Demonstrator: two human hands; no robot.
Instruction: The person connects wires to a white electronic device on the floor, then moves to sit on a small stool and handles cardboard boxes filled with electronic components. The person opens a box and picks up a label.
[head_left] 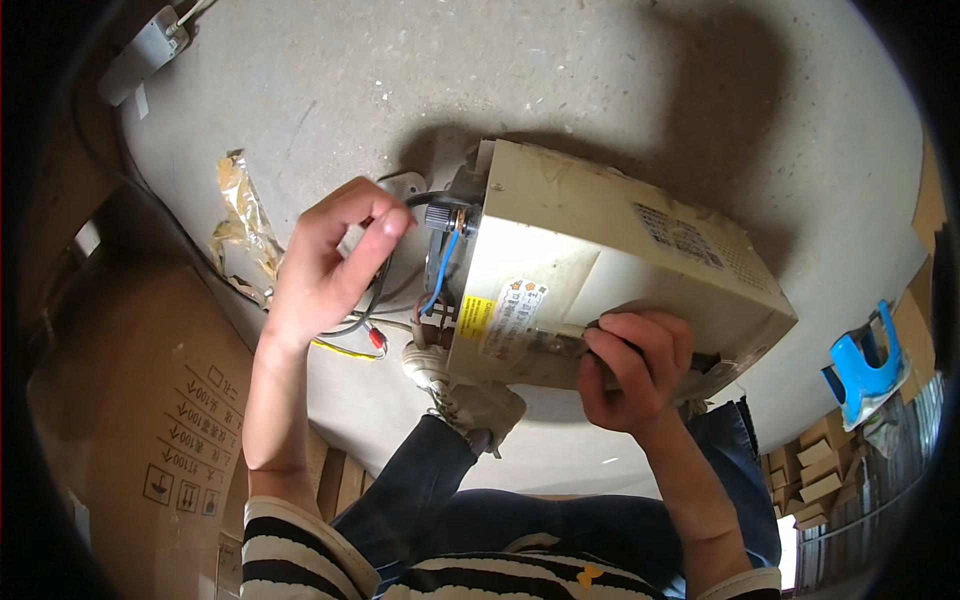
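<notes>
metal box (590,215): cream | label (474,318): yellow | wire (441,273): blue | sleeve (298,548): black-and-white stripes | trousers (412,488): apparently navy

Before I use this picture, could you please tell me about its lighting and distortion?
Head view: dark shadows fall on the speckled grey concrete floor beyond the beige rectangular metal box; glare pales the box's left part; fisheye distortion bends edges near the black rim.
</notes>
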